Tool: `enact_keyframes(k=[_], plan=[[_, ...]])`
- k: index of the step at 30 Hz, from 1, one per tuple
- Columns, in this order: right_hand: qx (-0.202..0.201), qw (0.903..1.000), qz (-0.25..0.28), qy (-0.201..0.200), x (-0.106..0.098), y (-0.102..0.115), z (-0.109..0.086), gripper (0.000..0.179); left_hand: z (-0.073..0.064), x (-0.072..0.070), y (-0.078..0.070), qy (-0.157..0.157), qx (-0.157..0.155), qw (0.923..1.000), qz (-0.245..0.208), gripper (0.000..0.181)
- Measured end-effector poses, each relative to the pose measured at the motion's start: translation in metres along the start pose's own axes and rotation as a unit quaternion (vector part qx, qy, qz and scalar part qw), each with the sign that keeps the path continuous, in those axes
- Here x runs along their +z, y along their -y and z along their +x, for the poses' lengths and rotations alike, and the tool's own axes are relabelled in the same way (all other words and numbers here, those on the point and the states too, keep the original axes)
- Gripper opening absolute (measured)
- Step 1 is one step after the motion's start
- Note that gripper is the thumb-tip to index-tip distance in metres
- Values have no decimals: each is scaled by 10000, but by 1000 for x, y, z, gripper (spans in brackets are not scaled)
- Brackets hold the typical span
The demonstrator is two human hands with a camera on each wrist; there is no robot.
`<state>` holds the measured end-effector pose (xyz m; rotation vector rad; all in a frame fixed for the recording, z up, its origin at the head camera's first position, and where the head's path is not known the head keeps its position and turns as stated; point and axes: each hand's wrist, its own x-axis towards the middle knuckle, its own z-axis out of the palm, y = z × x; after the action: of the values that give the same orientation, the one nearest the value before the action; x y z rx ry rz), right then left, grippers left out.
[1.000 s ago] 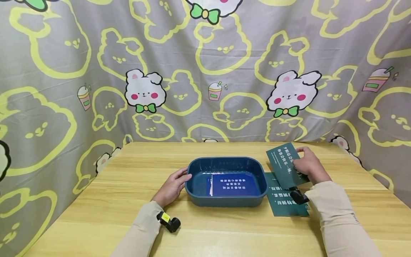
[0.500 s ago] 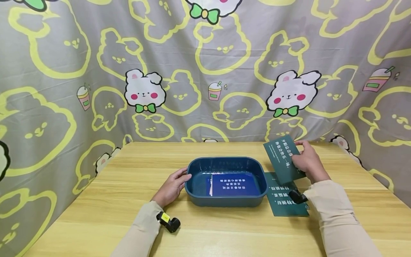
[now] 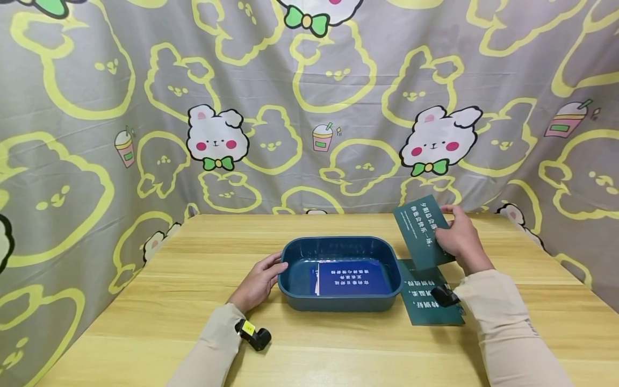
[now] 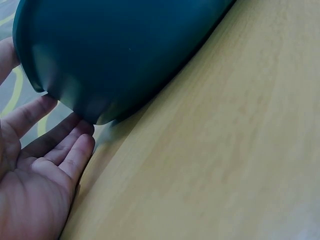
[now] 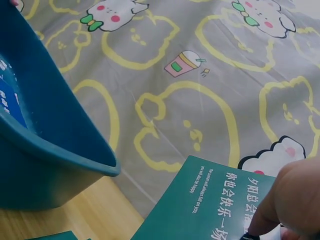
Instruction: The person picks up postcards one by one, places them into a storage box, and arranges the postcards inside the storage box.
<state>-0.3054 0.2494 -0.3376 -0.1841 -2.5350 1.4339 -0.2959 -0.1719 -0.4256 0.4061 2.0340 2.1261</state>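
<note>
My right hand (image 3: 459, 235) pinches a dark green card (image 3: 419, 228) printed with white Chinese characters, tilted up above the table. In the right wrist view the thumb (image 5: 295, 200) lies over the printed face of that card (image 5: 210, 210). Below it, another green card (image 3: 420, 301) lies on the table, close against the right end of a dark teal basin (image 3: 333, 304). Inside the basin rest blue cards (image 3: 355, 278) with white writing. My left hand (image 3: 258, 282) holds the basin's left end, thumb at the rim; the left wrist view shows its fingers (image 4: 75, 155) touching the outer wall.
The light wooden table (image 3: 338, 349) reaches back to a grey curtain (image 3: 290, 80) with yellow cartoon outlines. A black wrist camera (image 3: 254, 334) sits on the left sleeve, another wrist camera (image 3: 444, 295) on the right one.
My right hand has lifted the green card slightly up and away, uncovering more of the green card below. The left hand and the basin stay in place.
</note>
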Motion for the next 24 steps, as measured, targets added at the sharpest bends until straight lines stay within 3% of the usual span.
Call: enact_keyframes(k=[15,24], plan=[[-305,9992,56,-257,2,15,-8,61,0,-1,1,110,31,9999,32,56],[-597,9975,-6,-378,4,26,-12,63,0,0,0,10,-17,10000,35,55]])
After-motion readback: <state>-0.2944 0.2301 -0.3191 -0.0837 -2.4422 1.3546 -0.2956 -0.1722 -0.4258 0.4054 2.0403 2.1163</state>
